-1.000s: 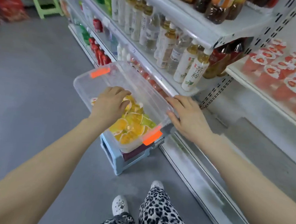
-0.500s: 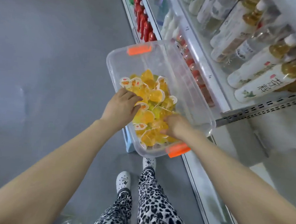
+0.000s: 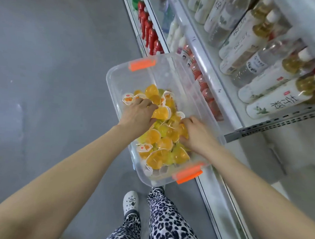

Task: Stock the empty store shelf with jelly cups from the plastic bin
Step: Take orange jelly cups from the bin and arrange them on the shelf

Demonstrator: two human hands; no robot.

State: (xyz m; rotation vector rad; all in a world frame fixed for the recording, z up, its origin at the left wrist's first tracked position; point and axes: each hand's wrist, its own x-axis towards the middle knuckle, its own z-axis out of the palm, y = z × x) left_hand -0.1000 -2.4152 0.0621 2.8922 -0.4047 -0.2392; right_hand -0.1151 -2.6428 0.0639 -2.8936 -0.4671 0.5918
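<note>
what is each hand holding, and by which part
Left hand curls round an orange jelly cup at its side wall. Right hand digs into the pile; whether it holds one cannot be told.

Clear glossy plastic for the bin (image 3: 129,80), with matt orange plastic latches (image 3: 142,65). Translucent glossy plastic for the jelly cups (image 3: 157,158). White-painted metal for the shelving (image 3: 216,86); smooth matt grey for the floor (image 3: 55,56).

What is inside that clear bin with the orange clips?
A heap of orange and yellow jelly cups fills the near half of the bin; the far end holds none. The left hand and right hand grip cups, hiding those beneath them.
</note>
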